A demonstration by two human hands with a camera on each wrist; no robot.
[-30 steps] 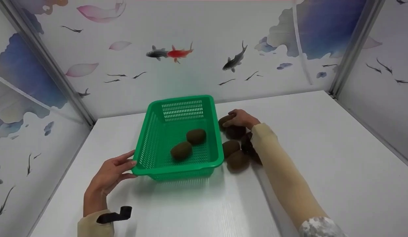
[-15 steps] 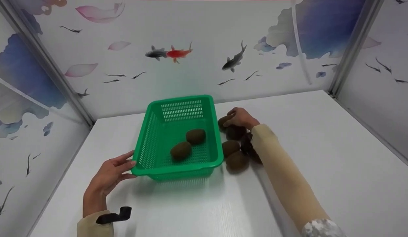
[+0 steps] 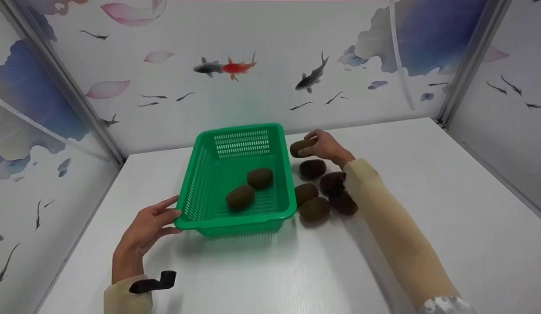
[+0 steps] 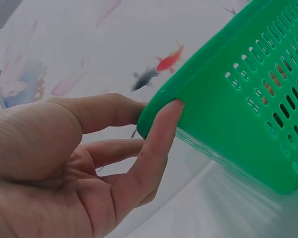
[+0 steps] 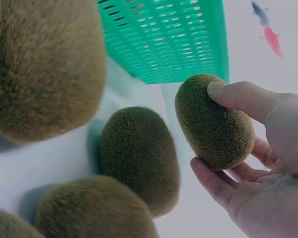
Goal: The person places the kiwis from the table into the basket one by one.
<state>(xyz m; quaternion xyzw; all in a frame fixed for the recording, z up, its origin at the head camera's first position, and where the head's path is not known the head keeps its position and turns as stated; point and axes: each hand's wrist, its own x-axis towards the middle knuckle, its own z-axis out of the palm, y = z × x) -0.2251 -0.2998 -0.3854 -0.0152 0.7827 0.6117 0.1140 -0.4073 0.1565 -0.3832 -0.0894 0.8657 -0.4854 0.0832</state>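
Note:
A green plastic basket [image 3: 235, 223] stands on the table, two brown kiwis [image 3: 240, 197] lying inside it. At its near left corner my left hand [image 3: 144, 229] pinches the rim between thumb and fingers, as the left wrist view shows up close [image 4: 104, 163]. Beyond the basket's right side, my right hand [image 3: 327, 146] holds a kiwi [image 3: 300, 148] between thumb and fingertips. In the right wrist view this fuzzy kiwi [image 5: 213, 124] appears apart from the others. Several more kiwis [image 3: 314, 212] lie together along the basket's right side, one [image 3: 312, 169] just nearer than my right hand.
The white table [image 3: 261, 274] runs back to a wall [image 3: 270, 52] painted with fish and petals, with side walls left and right. The basket's far end stands close to the back wall. A black mount [image 3: 152, 282] sticks out from my left wrist.
My right hand has lifted the kiwi slightly and moved it away from the kiwi beneath the palm, toward the back wall. My left hand stays on the basket rim.

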